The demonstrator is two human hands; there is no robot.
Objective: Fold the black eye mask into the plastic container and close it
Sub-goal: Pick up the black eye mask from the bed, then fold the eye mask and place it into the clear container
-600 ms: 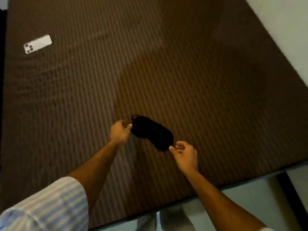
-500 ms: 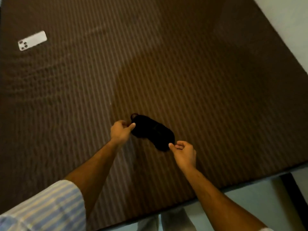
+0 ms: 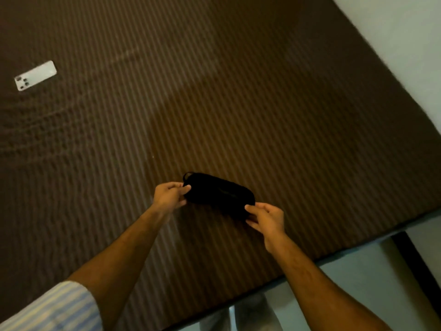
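Big brown striped bed [image 3: 238, 91] fills the room, and near its front edge, a little right of the middle, the mask [image 3: 219, 194] is stretched out flat between two hands. Left hand [image 3: 170, 195] is pinched shut on the mask's left end, thumb on top; right hand [image 3: 268, 218] is pinched on the right end, fingers curled under. Whether the mask is touching the cover or just lifted off it, I can't tell from here.

Here's the worry: no container anywhere I can see, so once it's folded there's nowhere ready to drop it, and a soft fold tends to spring open while someone hunts about. There's a strap loop poking out by the left thumb; that could slip free and catch in a lid. It's black cloth in dim light, so an uneven fold is easy to miss.

Far off by the left edge lies a phone [image 3: 35, 75], face down. No writing or brand readable on anything.
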